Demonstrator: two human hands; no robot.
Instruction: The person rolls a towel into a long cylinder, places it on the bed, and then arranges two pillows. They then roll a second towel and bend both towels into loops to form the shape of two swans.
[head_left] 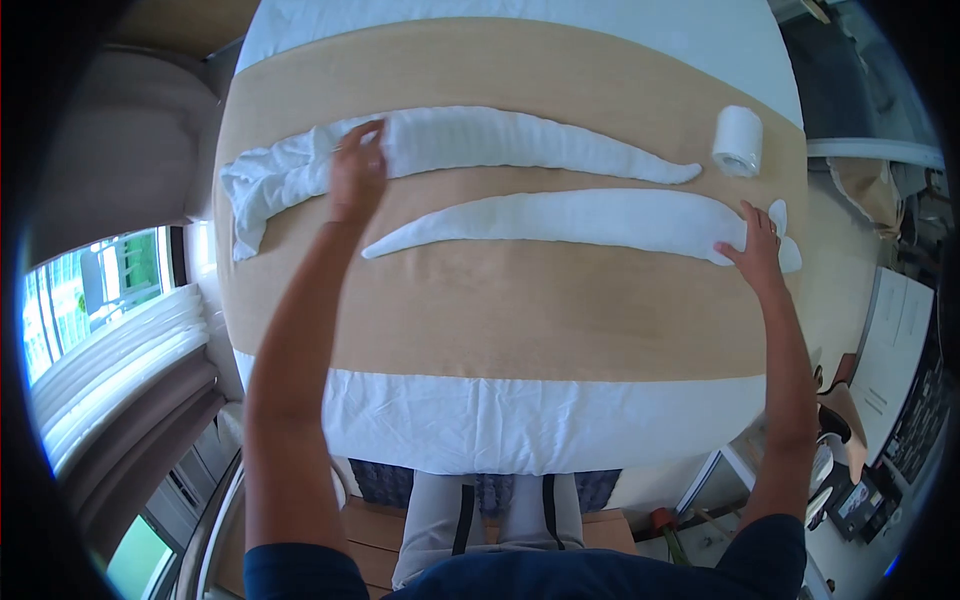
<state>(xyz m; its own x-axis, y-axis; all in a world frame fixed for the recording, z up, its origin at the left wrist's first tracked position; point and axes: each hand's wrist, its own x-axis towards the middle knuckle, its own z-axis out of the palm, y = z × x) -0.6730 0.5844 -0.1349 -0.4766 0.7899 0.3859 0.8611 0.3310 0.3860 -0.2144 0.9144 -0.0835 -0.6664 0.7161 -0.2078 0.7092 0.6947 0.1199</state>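
Two white towels shaped into long, tapered curves lie across a beige bed runner. My left hand (358, 170) is over the loosely bunched left part of the upper towel (460, 140), its fingers bent and apart, slightly blurred. That towel narrows to a thin tip on the right. Below it, the lower towel (570, 215) points its thin tip left. At its wide right end rests my right hand (758, 245), thumb and fingers spread against the cloth. Small white rounded flaps (788, 252) stick out just beyond the fingers.
A white roll (738, 140) stands on the runner (520, 320) near the right edge. White sheet (540, 425) shows along the bed's near side. To the left are a window (100, 290) and a grey-brown sofa or chair (120, 140). A white cabinet (890, 330) is at right.
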